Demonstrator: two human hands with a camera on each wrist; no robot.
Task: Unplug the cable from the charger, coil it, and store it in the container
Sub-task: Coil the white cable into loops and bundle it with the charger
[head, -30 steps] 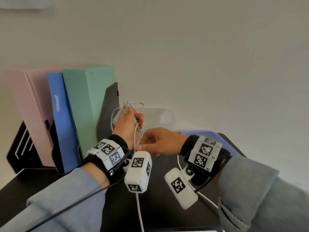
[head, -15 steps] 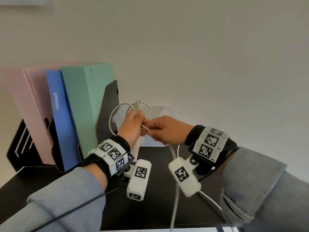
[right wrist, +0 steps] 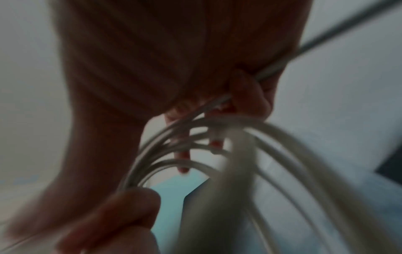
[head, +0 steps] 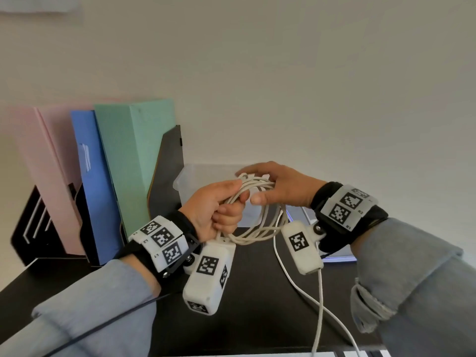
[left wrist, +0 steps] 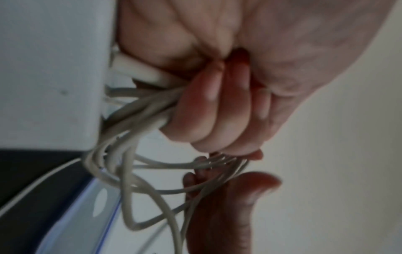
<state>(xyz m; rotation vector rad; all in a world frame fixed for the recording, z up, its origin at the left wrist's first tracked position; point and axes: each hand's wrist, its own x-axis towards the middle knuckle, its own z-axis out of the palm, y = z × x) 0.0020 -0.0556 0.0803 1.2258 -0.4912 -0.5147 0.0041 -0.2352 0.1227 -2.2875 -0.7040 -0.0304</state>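
Observation:
The white cable [head: 253, 237] is gathered into a coil of several loops that hangs between both hands above the black desk [head: 257, 292]. My left hand [head: 215, 210] grips one side of the coil in a fist; the left wrist view shows its fingers [left wrist: 217, 111] curled round the strands [left wrist: 130, 171], with a thicker white plug end [left wrist: 137, 68] poking out. My right hand [head: 280, 188] holds the coil's top, fingers over it and thumb under. A loose tail [head: 286, 269] trails down toward me. The clear container [head: 190, 181] stands just behind the hands. No charger is visible.
Pink, blue and green folders [head: 123, 163] stand in a black file holder [head: 167, 176] at the left, beside the container. A clear lid with a blue rim [head: 337, 258] lies on the desk under my right wrist. A pale wall rises close behind.
Both hands have moved right, in front of the container. The coil now hangs down below them, and my right hand has shifted from pinching one strand to holding the coil's top.

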